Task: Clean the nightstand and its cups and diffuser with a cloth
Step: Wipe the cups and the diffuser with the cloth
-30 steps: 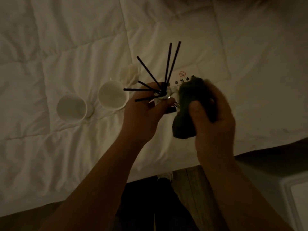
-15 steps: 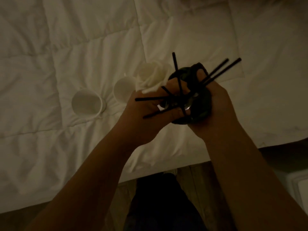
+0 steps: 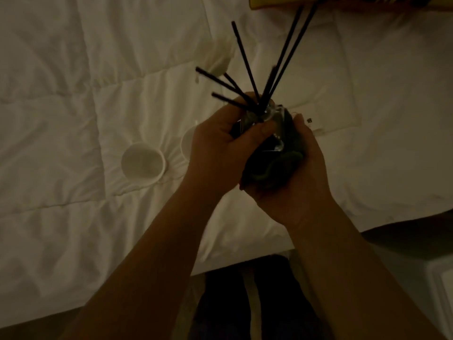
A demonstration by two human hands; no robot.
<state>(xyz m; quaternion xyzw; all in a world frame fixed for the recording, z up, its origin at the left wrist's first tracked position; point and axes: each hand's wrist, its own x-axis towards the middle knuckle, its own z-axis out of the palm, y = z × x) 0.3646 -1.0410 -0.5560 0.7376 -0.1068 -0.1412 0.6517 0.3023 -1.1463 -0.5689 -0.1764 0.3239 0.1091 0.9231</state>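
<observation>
While left hand (image 3: 215, 141) grips diffuser (image 3: 267, 119), right hand (image 3: 294, 177) cups cloth (image 3: 282, 165) beneath.

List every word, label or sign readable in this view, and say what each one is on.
None can be read.
White card on the bed, right of the hands: a small dark mark near its edge, too small and blurred to read.
Diffuser: no label legible; the hands and cloth cover most of it.
Cups: plain white, no print visible.
</observation>
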